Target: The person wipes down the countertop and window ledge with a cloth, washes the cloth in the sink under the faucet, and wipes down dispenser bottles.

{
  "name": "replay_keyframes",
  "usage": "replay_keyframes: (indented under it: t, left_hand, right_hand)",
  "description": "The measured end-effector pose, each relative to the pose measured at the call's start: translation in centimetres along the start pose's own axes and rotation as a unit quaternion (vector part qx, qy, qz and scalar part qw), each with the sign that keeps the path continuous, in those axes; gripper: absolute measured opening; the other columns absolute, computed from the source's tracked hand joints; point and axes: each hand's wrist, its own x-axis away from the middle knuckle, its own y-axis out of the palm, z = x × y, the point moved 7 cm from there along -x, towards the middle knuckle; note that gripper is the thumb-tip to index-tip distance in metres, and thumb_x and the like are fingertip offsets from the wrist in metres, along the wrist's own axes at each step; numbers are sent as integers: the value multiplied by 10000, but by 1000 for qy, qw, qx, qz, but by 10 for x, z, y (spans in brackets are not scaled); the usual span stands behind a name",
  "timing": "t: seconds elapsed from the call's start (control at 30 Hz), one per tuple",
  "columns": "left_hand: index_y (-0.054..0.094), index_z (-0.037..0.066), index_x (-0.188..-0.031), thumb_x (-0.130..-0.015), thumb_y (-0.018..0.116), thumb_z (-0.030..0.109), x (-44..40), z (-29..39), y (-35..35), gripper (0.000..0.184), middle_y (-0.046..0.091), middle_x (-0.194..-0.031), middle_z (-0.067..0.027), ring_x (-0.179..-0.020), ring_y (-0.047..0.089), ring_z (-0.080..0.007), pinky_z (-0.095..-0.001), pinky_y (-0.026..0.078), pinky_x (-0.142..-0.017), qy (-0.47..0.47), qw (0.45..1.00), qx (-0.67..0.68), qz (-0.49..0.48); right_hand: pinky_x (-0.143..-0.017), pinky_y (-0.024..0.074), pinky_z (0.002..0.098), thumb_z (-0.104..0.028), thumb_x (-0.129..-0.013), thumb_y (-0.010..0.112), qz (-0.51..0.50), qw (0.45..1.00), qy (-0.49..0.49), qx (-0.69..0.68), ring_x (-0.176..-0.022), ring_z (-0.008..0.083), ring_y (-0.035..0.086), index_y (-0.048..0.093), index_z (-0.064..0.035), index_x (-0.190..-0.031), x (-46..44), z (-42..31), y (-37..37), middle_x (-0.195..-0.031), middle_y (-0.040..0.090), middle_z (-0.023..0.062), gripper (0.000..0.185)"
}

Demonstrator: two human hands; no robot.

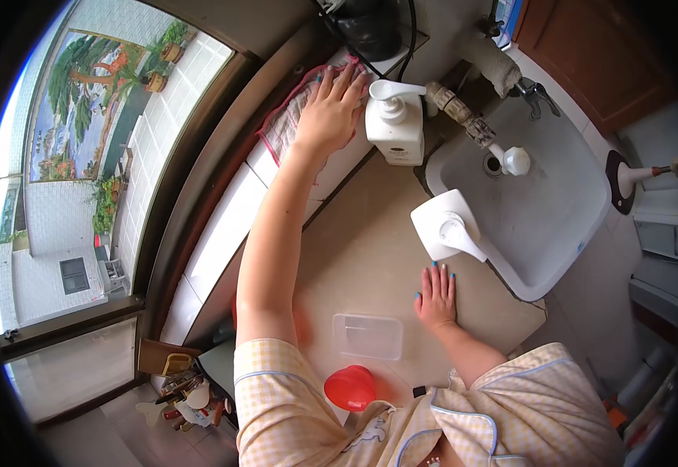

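My left hand point(329, 113) lies flat with fingers spread on a pink-edged, pale cloth point(280, 124) on the white tiled sill. A white pump bottle point(397, 132) stands just right of that hand. Palm down on the beige counter point(362, 233), my right hand point(436, 302) has its fingers stretched out and holds nothing. Just beyond its fingertips stands a second white pump bottle point(436, 222), near the sink's edge. Closer to my body are a clear plastic container point(368, 336) and a red bowl-like item point(350, 387).
To the right is a grey sink point(541, 210) with a tap point(540, 97) and a wrapped pipe point(463, 115) over it. A window frame point(198, 132) runs along the left. A dark pot-like object point(366, 27) sits at the back. Utensils point(191, 397) stand lower left.
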Motion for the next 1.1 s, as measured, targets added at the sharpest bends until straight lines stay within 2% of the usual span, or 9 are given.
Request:
replay_keyframes:
  t: [0.23,0.37,0.57,0.67,0.77,0.9,1.0,1.03,1.1]
  left_hand:
    - [323,121,-1300,-799,421,187,110,-1,11,515,252,-1379,-28,-1294,171,-192,-351,219,-1035,195,915,-347,-61]
    - [330,108,-1300,-808,396,181,197,-4,-3,502,282,-1366,-26,-1289,182,-167,-354,207,-1034,378,662,-621,-184]
    - [325,56,-1291,-853,394,145,277,-37,45,452,345,-1326,-71,-1230,309,-169,-296,211,-1030,446,630,-609,-182]
    - [318,51,-1296,-855,421,206,209,-39,59,479,281,-1361,-67,-1255,254,-172,-308,215,-1030,21,931,16,-365]
    - [314,48,-1300,-857,439,247,181,-19,83,502,238,-1384,-64,-1271,217,-174,-316,218,-1031,-276,766,460,-355]
    - [510,94,-1147,-813,513,267,160,48,71,376,365,-1298,-111,-1229,307,-228,-370,304,-978,122,961,-34,-247]
    - [594,111,-1019,-773,571,242,156,64,76,280,576,-998,-114,-954,554,-207,-370,439,-811,100,862,146,-475]
    - [630,107,-904,-768,572,145,126,64,38,152,594,-732,-94,-628,598,-186,-340,479,-590,85,951,200,-220]
    - [572,17,-939,-816,432,5,75,19,1,187,615,-777,-99,-585,589,-165,-260,481,-502,-185,900,394,-24]
  right_hand:
    - [-1033,134,487,-267,-732,509,13,1000,-3,10,-1267,343,201,244,-44,-1321,-3,-2,-4,-1377,219,159,683]
    - [-1032,142,487,-267,-736,504,19,1000,-5,11,-1265,344,206,243,-45,-1322,-3,-2,-6,-1376,223,161,678]
    - [-1033,143,487,-266,-726,502,37,999,0,0,-1267,329,219,271,-42,-1311,1,0,-1,-1374,237,154,668]
    - [-1032,153,485,-269,-717,503,66,998,-5,-1,-1261,322,240,294,-39,-1300,-1,2,1,-1367,260,146,661]
    - [-1033,160,479,-276,-720,505,61,998,-8,-3,-1258,315,249,292,-46,-1302,0,2,-1,-1366,266,137,661]
    - [-1030,170,478,-287,-719,512,72,997,-10,-3,-1253,313,257,298,-56,-1300,-1,2,-5,-1359,280,133,661]
    - [-1031,170,476,-283,-719,515,65,998,-9,-8,-1253,311,258,303,-54,-1296,-1,2,-7,-1357,282,132,656]
    - [-1031,170,476,-283,-719,515,69,997,-12,-9,-1253,311,258,303,-54,-1296,-1,2,-8,-1357,282,132,656]
    - [-1032,170,473,-276,-720,518,50,999,-2,-19,-1254,309,258,308,-49,-1293,-1,2,-6,-1357,282,133,651]
